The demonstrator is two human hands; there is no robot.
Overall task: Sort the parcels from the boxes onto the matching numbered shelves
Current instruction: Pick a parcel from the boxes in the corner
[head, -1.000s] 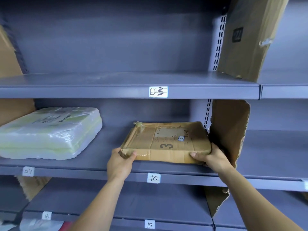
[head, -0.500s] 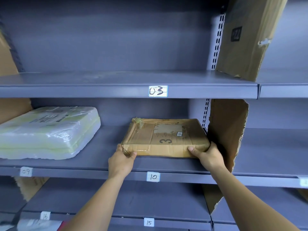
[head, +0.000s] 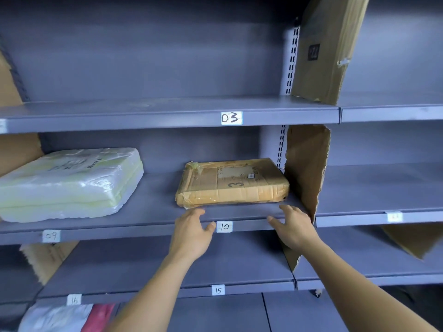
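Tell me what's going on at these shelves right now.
A person is shelving parcels. A brown taped parcel marked 3 lies flat on the shelf labelled 10. The left hand and right hand are open just in front of it, not touching it. A white plastic-wrapped parcel lies further left, above label 09.

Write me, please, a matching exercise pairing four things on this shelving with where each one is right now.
Things:
1. brown taped parcel marked 3
2. white plastic-wrapped parcel
3. torn cardboard divider
4. left hand

Places:
A. lying above label 09
B. standing upright at the bay's right end
C. lying above label 10
D. open in front of the shelf edge, holding nothing

Pairs: 1-C, 2-A, 3-B, 4-D.
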